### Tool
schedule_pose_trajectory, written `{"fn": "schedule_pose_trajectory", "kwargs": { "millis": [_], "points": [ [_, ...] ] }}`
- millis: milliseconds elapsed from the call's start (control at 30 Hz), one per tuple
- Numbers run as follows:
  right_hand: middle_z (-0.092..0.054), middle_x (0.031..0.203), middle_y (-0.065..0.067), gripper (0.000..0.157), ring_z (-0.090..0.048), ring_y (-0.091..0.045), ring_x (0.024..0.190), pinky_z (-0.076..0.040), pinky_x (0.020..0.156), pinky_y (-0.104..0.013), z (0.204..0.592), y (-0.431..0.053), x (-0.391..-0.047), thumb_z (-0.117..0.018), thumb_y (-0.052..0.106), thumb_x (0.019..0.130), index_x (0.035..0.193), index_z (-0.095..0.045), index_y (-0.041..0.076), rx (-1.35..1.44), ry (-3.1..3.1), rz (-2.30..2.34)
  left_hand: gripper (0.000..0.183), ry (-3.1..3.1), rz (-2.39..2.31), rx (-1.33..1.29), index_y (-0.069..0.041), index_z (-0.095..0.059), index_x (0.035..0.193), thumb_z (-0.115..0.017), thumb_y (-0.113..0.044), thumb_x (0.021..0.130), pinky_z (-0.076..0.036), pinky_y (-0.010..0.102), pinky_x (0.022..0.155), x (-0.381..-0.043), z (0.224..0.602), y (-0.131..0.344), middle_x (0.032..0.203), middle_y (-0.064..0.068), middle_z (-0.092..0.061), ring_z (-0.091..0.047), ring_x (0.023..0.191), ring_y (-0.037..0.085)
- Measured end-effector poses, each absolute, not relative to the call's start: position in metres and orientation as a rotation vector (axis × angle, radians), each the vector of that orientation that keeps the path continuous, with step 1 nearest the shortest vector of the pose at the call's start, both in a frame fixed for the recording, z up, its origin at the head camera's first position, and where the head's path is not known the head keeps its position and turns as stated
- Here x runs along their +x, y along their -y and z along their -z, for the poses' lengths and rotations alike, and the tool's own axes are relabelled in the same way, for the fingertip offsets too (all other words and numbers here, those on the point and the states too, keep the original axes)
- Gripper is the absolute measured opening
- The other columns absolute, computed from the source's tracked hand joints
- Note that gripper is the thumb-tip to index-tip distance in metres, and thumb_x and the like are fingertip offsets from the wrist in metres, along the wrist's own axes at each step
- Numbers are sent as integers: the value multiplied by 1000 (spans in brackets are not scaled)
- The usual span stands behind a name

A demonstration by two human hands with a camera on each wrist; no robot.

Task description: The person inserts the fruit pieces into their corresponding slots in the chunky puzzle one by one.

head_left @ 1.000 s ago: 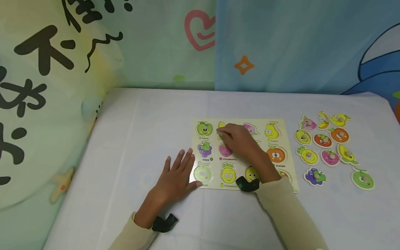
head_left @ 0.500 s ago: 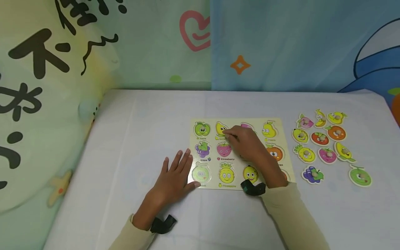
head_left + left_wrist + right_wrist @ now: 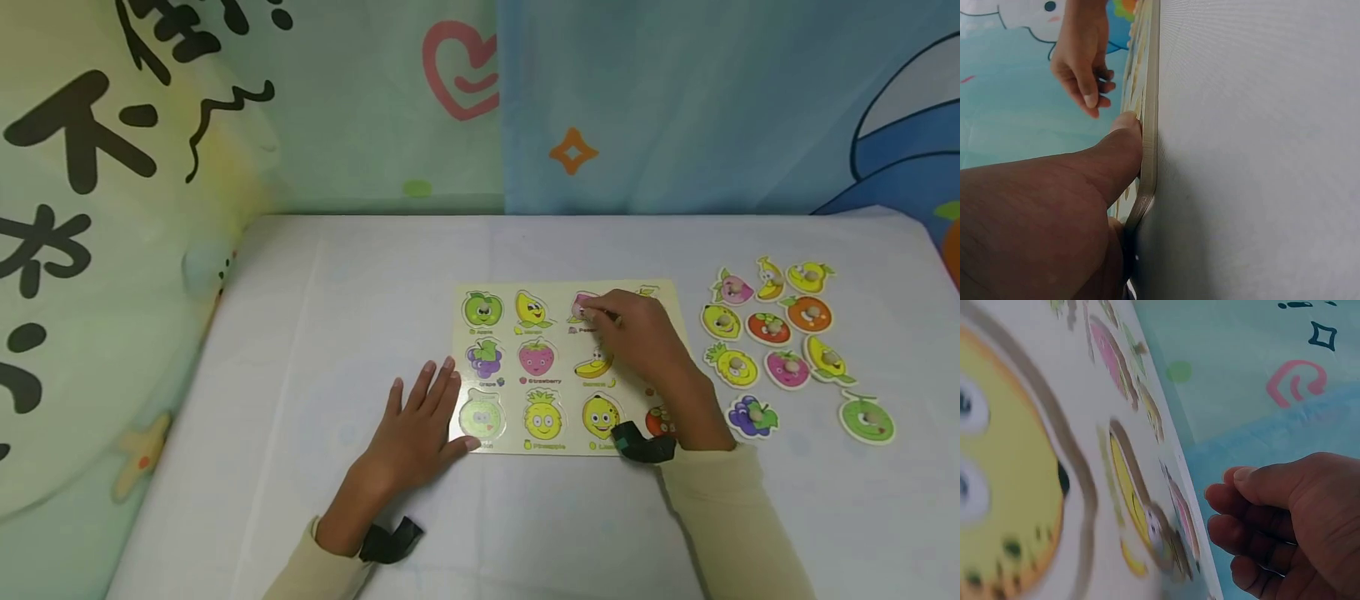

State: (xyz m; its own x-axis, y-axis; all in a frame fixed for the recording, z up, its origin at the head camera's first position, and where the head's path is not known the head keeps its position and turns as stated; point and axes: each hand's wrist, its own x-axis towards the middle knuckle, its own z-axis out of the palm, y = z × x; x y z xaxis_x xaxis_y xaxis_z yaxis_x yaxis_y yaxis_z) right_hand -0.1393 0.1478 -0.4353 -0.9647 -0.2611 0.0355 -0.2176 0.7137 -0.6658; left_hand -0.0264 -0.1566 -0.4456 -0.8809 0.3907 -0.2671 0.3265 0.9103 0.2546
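Observation:
A pale yellow fruit puzzle board [image 3: 510, 329] lies on the table, its recesses showing printed fruits such as an apple [image 3: 482, 309], a mango [image 3: 532, 309] and a strawberry [image 3: 536, 358]. My left hand [image 3: 414, 429] rests spread at the board's lower left corner; in the left wrist view the thumb [image 3: 1124, 140] presses on its edge. My right hand [image 3: 637, 333] hovers over the upper right part, fingertips at the peach picture [image 3: 579, 305]. The right wrist view shows its fingers [image 3: 1225, 532] curled, thumb against the index finger, nothing held. The right hand hides much of the right column.
Right of the board lie loose knobbed fruit pieces, including an orange [image 3: 810, 314], a pineapple [image 3: 733, 367], grapes [image 3: 752, 417] and a melon [image 3: 866, 419]. Black straps [image 3: 392, 540] circle the wrists. A printed curtain [image 3: 645, 108] hangs behind the white table [image 3: 345, 292].
My right hand has moved right along the top row, from the mango to the peach, uncovering the mango and the banana picture. The left hand stays where it was.

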Motion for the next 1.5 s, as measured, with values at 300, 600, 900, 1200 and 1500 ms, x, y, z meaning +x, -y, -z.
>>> {"fn": "schedule_pose_trajectory", "kwargs": {
  "millis": [300,600,900,1200,1500],
  "points": [
    [-66,109,-19,27,-58,-31,89,-45,77,-46,430,-180,-138,-55,10,99,121,-67,0,-374,-2873,1017,85,-2769,-288,530,-6,-19,156,-52,-55,94,-6,59,113,-27,443,156,162,9,-9,-1,148,30],
    [-67,103,-20,27,-54,-29,85,-40,73,-45,433,-220,-134,-58,13,98,118,-68,-2,-267,-2965,979,84,-2776,-287,561,-5,-20,155,-53,-54,95,-7,60,113,-29,441,158,162,10,-11,-3,148,31],
    [-62,114,-21,42,-49,-30,94,-39,75,-42,428,-266,-126,-48,31,102,132,-61,4,158,-2975,939,83,-2780,-315,534,-4,-23,154,-55,-51,95,-7,60,113,-29,438,159,161,11,-12,-4,147,32],
    [-57,133,-19,55,-48,-32,115,-43,73,-24,428,-309,-112,-46,45,99,139,-55,10,669,-2861,956,84,-2776,-321,532,-5,-21,155,-53,-54,94,-5,59,113,-25,444,162,162,9,-10,-2,148,31],
    [-44,145,-21,51,-41,-39,125,-42,94,-51,429,-337,-97,-39,36,103,145,-46,8,942,-2796,851,84,-2763,-330,559,-6,-19,155,-51,-55,95,-4,59,113,-25,446,159,162,8,-7,0,148,29]
  ]
}}
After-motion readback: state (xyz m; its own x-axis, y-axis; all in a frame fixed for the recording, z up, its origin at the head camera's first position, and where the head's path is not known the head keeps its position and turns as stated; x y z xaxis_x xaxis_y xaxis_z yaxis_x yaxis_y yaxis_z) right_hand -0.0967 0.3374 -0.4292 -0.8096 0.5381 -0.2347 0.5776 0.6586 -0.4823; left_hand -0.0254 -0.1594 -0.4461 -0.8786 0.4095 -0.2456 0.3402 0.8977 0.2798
